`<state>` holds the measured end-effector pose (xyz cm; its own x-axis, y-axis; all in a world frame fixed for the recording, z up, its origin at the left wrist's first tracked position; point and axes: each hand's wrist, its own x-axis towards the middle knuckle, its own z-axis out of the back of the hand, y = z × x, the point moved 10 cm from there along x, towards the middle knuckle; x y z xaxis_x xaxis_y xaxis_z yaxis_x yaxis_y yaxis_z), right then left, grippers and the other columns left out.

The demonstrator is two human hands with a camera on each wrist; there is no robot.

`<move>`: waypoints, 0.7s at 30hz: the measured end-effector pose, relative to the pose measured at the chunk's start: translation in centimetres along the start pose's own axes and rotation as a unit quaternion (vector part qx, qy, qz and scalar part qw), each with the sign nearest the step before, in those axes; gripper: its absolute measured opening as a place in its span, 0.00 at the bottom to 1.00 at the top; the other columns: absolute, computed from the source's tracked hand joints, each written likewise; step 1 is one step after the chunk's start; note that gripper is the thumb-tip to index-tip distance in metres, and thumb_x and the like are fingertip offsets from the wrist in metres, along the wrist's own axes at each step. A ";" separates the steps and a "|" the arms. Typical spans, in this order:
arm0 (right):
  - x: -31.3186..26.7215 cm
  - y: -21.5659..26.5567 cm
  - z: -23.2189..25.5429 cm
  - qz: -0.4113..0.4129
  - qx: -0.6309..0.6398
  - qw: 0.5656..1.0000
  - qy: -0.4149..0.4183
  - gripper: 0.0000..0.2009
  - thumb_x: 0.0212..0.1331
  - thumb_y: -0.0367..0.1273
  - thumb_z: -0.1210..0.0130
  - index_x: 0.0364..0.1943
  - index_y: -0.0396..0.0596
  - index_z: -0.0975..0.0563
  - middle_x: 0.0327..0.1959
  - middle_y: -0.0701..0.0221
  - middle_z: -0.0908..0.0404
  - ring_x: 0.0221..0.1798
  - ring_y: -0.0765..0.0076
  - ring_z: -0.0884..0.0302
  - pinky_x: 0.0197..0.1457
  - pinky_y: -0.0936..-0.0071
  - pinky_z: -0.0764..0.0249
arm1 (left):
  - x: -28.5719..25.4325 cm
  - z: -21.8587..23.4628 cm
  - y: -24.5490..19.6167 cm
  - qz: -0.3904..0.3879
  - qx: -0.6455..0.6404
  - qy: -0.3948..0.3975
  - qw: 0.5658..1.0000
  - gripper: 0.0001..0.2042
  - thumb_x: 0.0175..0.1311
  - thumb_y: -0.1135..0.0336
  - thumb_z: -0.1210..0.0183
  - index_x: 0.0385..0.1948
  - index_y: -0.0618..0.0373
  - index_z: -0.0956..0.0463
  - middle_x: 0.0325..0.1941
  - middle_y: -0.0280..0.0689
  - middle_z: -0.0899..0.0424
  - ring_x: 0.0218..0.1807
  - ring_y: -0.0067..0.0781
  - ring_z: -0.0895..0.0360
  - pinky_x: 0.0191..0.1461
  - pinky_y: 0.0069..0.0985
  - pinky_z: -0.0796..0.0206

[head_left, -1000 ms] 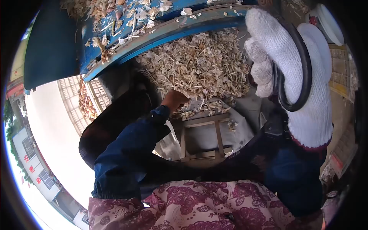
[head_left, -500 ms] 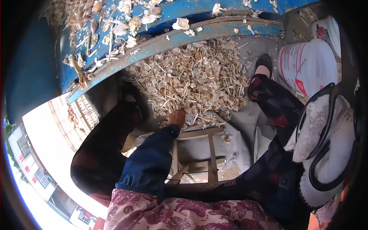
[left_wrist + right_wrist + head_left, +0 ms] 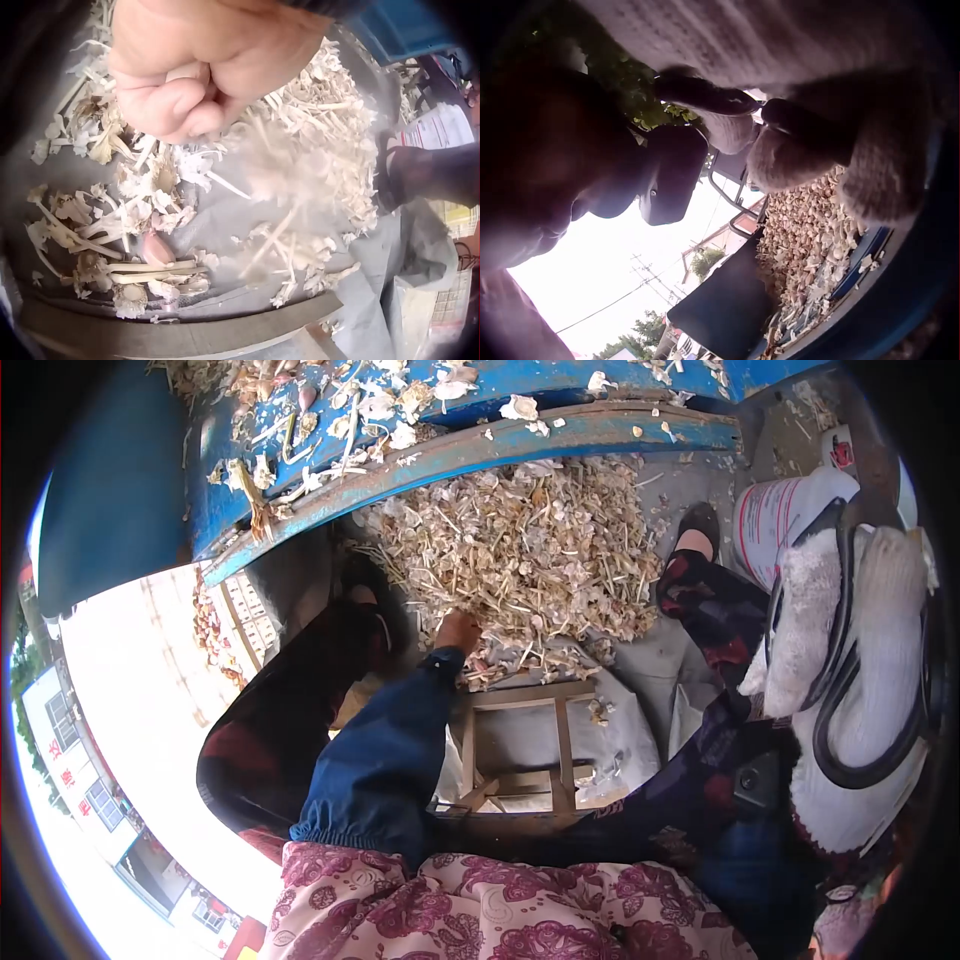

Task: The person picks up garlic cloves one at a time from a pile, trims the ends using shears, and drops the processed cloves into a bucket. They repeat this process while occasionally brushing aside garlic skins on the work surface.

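My bare left hand is low over the near edge of a heap of garlic skins and cut stalks. Its fingers are curled, and in the left wrist view a pale rounded piece like a garlic clove shows between them and the palm. Scraps below it are blurred. A pinkish clove lies among loose stalks nearby. Off to the right, my right hand wears a white knit glove and grips scissors with big black handle loops; their blades are hidden.
A blue metal bench scattered with skins stands ahead, piled with garlic. A small wooden stool frame is between the legs. White buckets stand at the right, by a shoe.
My gloved right hand has swung from beside the heap out to the far right and down with the scissors. The left hand stays near the heap's front edge, shifting slightly.
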<state>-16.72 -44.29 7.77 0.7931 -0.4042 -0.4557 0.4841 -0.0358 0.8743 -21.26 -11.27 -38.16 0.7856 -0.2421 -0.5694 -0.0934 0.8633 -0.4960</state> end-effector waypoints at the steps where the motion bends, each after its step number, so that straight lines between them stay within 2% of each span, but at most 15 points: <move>1: -0.5 -0.5 0.2 0.001 0.000 1.000 -0.003 0.17 0.68 0.43 0.50 0.36 0.42 0.23 0.14 0.74 0.28 0.09 0.78 0.35 0.14 0.81 0.32 | -0.5 0.2 0.9 0.006 -0.010 0.001 1.000 0.09 0.52 0.65 0.40 0.29 0.60 0.17 0.22 0.47 0.17 0.27 0.42 0.18 0.37 0.34 0.25; 3: -0.3 -0.7 0.7 0.004 0.003 1.000 -0.013 0.17 0.68 0.43 0.51 0.36 0.42 0.23 0.14 0.74 0.28 0.09 0.78 0.35 0.14 0.81 0.32 | -0.7 -0.5 3.8 0.034 -0.004 0.019 0.999 0.07 0.54 0.69 0.42 0.28 0.62 0.17 0.21 0.47 0.18 0.18 0.31 0.20 0.26 0.30 0.25; 4: -0.2 -0.8 0.7 0.005 0.005 1.000 -0.013 0.17 0.68 0.43 0.51 0.36 0.42 0.23 0.14 0.74 0.28 0.09 0.78 0.35 0.14 0.81 0.32 | -1.2 -1.6 5.6 0.036 -0.003 0.022 0.999 0.07 0.54 0.69 0.42 0.28 0.62 0.17 0.21 0.47 0.18 0.18 0.31 0.20 0.26 0.30 0.25; 6: -1.0 -1.0 0.8 -0.003 0.012 1.000 -0.013 0.17 0.68 0.43 0.51 0.36 0.42 0.24 0.14 0.74 0.28 0.09 0.78 0.35 0.14 0.81 0.32 | -2.4 -5.0 6.6 -0.044 0.091 0.107 0.989 0.08 0.56 0.69 0.44 0.27 0.60 0.17 0.20 0.47 0.18 0.16 0.32 0.21 0.23 0.29 0.26; 7: -0.4 -1.1 0.6 -0.008 0.011 1.000 -0.012 0.17 0.68 0.43 0.51 0.36 0.42 0.24 0.14 0.74 0.28 0.09 0.78 0.35 0.14 0.81 0.32 | -4.1 -3.8 5.3 0.099 0.047 0.123 0.986 0.08 0.56 0.68 0.44 0.27 0.58 0.16 0.22 0.48 0.18 0.20 0.39 0.18 0.26 0.33 0.24; 8: -0.5 -1.3 0.6 -0.011 0.011 1.000 -0.012 0.17 0.68 0.43 0.51 0.36 0.42 0.24 0.14 0.74 0.28 0.09 0.78 0.35 0.14 0.81 0.32 | -5.5 -4.4 3.9 0.100 0.046 0.126 0.986 0.08 0.56 0.68 0.44 0.27 0.58 0.16 0.22 0.48 0.18 0.20 0.39 0.18 0.26 0.33 0.24; 10: -0.2 -1.4 0.7 -0.011 0.012 1.000 -0.014 0.17 0.68 0.43 0.51 0.36 0.42 0.24 0.14 0.74 0.28 0.09 0.78 0.35 0.14 0.81 0.32 | -6.8 -4.0 1.4 0.052 0.114 0.014 0.992 0.10 0.59 0.63 0.45 0.25 0.55 0.16 0.28 0.46 0.16 0.36 0.47 0.16 0.42 0.42 0.24; 11: 0.0 -1.6 0.7 -0.014 0.010 1.000 -0.015 0.16 0.68 0.43 0.51 0.36 0.42 0.24 0.14 0.74 0.28 0.09 0.78 0.35 0.14 0.81 0.32 | -6.7 -4.6 1.5 0.083 0.156 -0.006 0.984 0.09 0.59 0.64 0.45 0.24 0.54 0.17 0.28 0.44 0.16 0.36 0.47 0.16 0.40 0.40 0.24; 12: 0.1 -1.8 1.2 -0.020 0.007 1.000 -0.019 0.16 0.68 0.43 0.51 0.36 0.42 0.24 0.14 0.74 0.28 0.09 0.78 0.35 0.14 0.81 0.32 | -6.4 -5.3 0.9 0.083 0.152 -0.002 0.985 0.09 0.59 0.64 0.45 0.24 0.54 0.17 0.28 0.44 0.16 0.36 0.47 0.16 0.40 0.40 0.24; 14: 0.2 -2.2 0.9 -0.031 0.006 0.999 -0.021 0.16 0.68 0.43 0.51 0.36 0.42 0.24 0.14 0.73 0.28 0.09 0.78 0.35 0.14 0.81 0.32 | -5.8 -5.4 1.3 0.160 0.170 -0.023 0.972 0.09 0.58 0.65 0.45 0.24 0.54 0.18 0.28 0.43 0.16 0.35 0.46 0.17 0.38 0.38 0.24; 15: 0.5 -2.4 1.0 -0.037 0.006 0.999 -0.024 0.16 0.68 0.43 0.51 0.36 0.42 0.24 0.14 0.73 0.28 0.09 0.78 0.35 0.14 0.81 0.32 | -5.2 -5.6 0.3 0.147 0.234 -0.023 0.961 0.07 0.56 0.66 0.44 0.24 0.55 0.18 0.29 0.44 0.16 0.34 0.44 0.17 0.37 0.36 0.24; 16: 0.6 -2.5 1.1 -0.038 0.005 0.999 -0.026 0.16 0.68 0.43 0.52 0.36 0.42 0.24 0.14 0.73 0.28 0.09 0.78 0.35 0.13 0.81 0.32 | -4.7 -6.1 0.1 0.149 0.232 -0.025 0.961 0.07 0.56 0.66 0.44 0.24 0.55 0.18 0.29 0.44 0.16 0.34 0.44 0.17 0.37 0.36 0.24; 18: 0.6 -2.8 0.9 -0.040 0.006 0.999 -0.028 0.16 0.68 0.43 0.52 0.36 0.42 0.24 0.14 0.73 0.28 0.09 0.78 0.35 0.13 0.81 0.32 | -4.7 -5.8 1.0 0.233 0.188 -0.089 0.950 0.06 0.56 0.67 0.44 0.24 0.56 0.19 0.30 0.44 0.16 0.35 0.44 0.17 0.38 0.35 0.24; 19: 0.8 -2.9 0.9 -0.044 0.008 0.999 -0.027 0.16 0.68 0.43 0.52 0.37 0.42 0.24 0.14 0.73 0.28 0.09 0.78 0.35 0.13 0.81 0.32 | -4.8 -5.9 1.2 0.244 0.168 -0.106 0.949 0.06 0.56 0.68 0.44 0.24 0.56 0.19 0.30 0.44 0.16 0.35 0.44 0.17 0.39 0.35 0.24; 21: 0.8 -3.0 0.7 -0.044 0.009 0.999 -0.024 0.16 0.69 0.43 0.52 0.37 0.42 0.24 0.14 0.73 0.28 0.09 0.78 0.35 0.13 0.81 0.32 | -5.3 -6.0 1.3 0.258 0.137 -0.099 0.951 0.06 0.56 0.69 0.44 0.24 0.57 0.19 0.30 0.45 0.16 0.36 0.45 0.17 0.39 0.36 0.24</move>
<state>-17.76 -45.13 4.90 0.7282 -0.4425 -0.5233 0.5450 -0.0890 0.8337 -29.22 -11.48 -39.72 0.7808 0.3100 -0.5424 -0.3558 0.9343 0.0218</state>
